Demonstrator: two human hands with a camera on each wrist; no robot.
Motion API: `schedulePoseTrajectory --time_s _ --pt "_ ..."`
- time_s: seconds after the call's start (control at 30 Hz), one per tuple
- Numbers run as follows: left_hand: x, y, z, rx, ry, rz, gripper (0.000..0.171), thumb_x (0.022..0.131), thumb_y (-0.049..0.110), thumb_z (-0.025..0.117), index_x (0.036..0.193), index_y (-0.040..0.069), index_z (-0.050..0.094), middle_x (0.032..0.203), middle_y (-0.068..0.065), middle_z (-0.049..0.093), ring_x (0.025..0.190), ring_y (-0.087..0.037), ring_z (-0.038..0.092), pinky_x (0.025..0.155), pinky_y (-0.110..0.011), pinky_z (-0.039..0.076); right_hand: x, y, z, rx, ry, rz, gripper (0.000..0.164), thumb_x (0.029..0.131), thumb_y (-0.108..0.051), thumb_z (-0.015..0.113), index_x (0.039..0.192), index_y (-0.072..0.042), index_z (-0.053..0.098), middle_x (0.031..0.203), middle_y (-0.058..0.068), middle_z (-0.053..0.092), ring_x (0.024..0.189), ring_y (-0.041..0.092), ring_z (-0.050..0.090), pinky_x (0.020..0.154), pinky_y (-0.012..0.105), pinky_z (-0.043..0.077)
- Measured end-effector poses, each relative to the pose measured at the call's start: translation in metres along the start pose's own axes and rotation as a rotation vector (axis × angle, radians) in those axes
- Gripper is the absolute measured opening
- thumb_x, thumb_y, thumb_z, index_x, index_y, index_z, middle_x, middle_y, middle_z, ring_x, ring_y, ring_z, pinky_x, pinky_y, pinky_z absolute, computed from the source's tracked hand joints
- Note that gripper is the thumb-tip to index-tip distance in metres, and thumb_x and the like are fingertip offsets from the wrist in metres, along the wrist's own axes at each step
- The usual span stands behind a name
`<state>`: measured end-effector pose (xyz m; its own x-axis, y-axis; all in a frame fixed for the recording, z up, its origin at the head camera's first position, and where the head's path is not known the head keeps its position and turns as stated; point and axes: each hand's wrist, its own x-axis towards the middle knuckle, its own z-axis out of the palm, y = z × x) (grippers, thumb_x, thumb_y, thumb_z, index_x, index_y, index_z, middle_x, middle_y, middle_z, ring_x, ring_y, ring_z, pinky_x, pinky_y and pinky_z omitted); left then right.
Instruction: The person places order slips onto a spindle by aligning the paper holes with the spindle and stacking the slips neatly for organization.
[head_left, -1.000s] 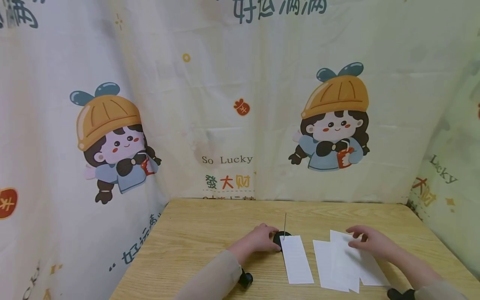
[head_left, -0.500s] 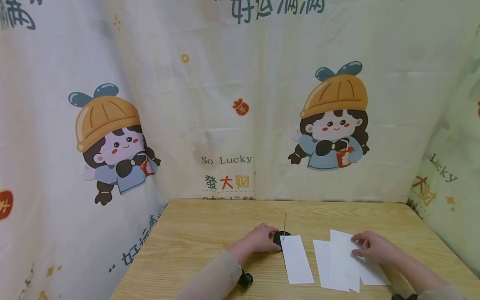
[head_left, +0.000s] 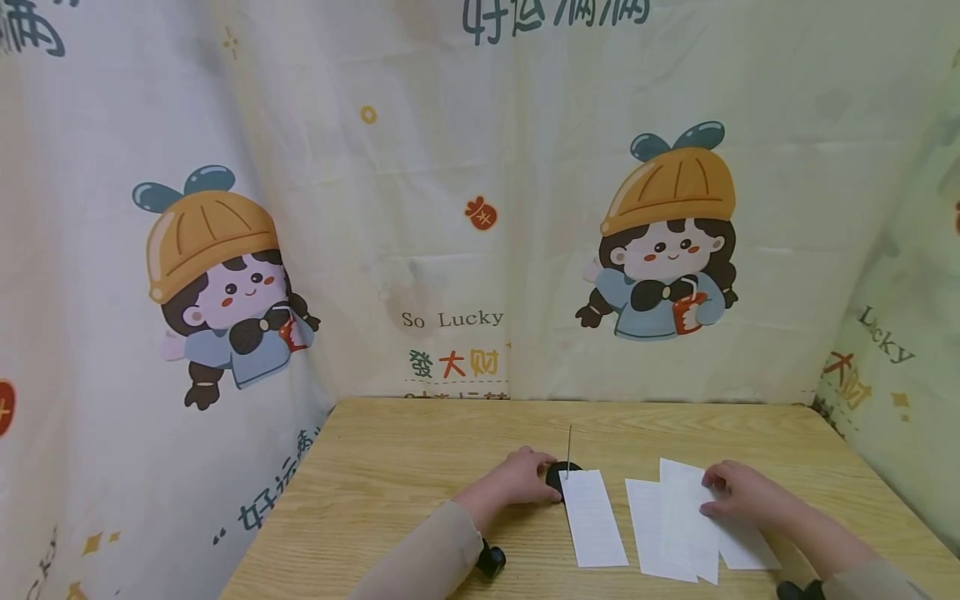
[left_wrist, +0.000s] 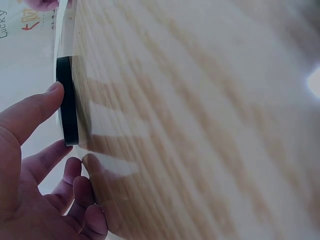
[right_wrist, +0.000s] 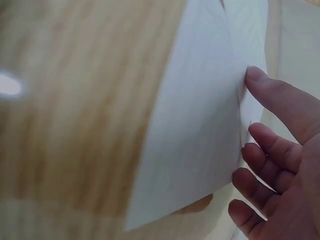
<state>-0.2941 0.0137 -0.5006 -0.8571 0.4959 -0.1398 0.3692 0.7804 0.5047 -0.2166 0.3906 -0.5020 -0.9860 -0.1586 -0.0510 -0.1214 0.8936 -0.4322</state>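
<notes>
My left hand (head_left: 523,477) holds the rim of the round black base (head_left: 554,478) of a paper spike, its thin metal rod (head_left: 569,446) standing upright. In the left wrist view, the thumb lies on one side of the base (left_wrist: 68,112) and a finger on the other. One white paper slip (head_left: 596,521) overlaps the base with its top corner right at the rod. Further right, several white slips (head_left: 688,508) lie fanned over each other. My right hand (head_left: 738,497) is over the rightmost ones, thumb and fingertips at a slip's edge (right_wrist: 195,115), with a gap between thumb and fingers.
The slips and spike rest on a light wooden table (head_left: 420,450). A printed curtain (head_left: 450,267) hangs behind its far edge and along both sides. Black devices (head_left: 491,560) are worn at both wrists.
My right hand has moved slightly right and toward me, bringing its fingertips to the slips. The left hand stays on the spike's base; the slips have barely moved.
</notes>
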Motion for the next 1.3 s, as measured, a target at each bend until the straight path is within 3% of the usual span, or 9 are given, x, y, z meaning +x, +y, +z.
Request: schedulePoseTrajectory --time_s 0.37,0.67,0.9,1.3 --pt "-0.001 0.0 -0.001 0.005 -0.002 0.009 0.059 0.079 0.041 0.083 0.132 0.025 0.063 0.103 0.001 0.053 0.093 -0.016 0.049 0.081 -0.034 0.045 0.004 -0.005 -0.003 0.078 -0.066 0.055 0.036 0.077 -0.024 0.085 0.09 -0.005 0.058 0.083 0.002 0.052 0.08 0.019 0.046 0.072 0.038 0.042" --pt "-0.001 0.0 0.0 -0.003 0.003 -0.002 0.059 0.078 0.041 0.083 0.132 0.026 0.064 0.104 0.001 0.053 0.096 -0.017 0.049 0.082 -0.035 0.045 0.003 -0.01 -0.004 0.146 -0.083 0.066 0.037 0.077 -0.018 0.084 0.098 -0.004 0.058 0.081 0.004 0.05 0.077 0.02 0.047 0.068 0.035 0.04" --pt "-0.001 0.0 -0.001 0.002 0.006 0.001 0.058 0.079 0.041 0.083 0.131 0.026 0.064 0.105 0.0 0.054 0.096 -0.017 0.049 0.083 -0.036 0.045 0.005 -0.014 -0.006 0.079 -0.089 0.087 0.039 0.078 -0.022 0.085 0.1 -0.001 0.061 0.093 0.004 0.056 0.089 0.023 0.052 0.081 0.045 0.045" --pt "0.0 -0.001 0.0 0.003 0.005 0.002 0.059 0.078 0.042 0.083 0.132 0.026 0.064 0.105 0.001 0.054 0.097 -0.017 0.05 0.084 -0.036 0.045 0.009 -0.016 -0.005 0.069 -0.106 0.089 0.036 0.077 -0.018 0.084 0.1 -0.002 0.06 0.084 0.003 0.052 0.08 0.02 0.049 0.071 0.038 0.043"
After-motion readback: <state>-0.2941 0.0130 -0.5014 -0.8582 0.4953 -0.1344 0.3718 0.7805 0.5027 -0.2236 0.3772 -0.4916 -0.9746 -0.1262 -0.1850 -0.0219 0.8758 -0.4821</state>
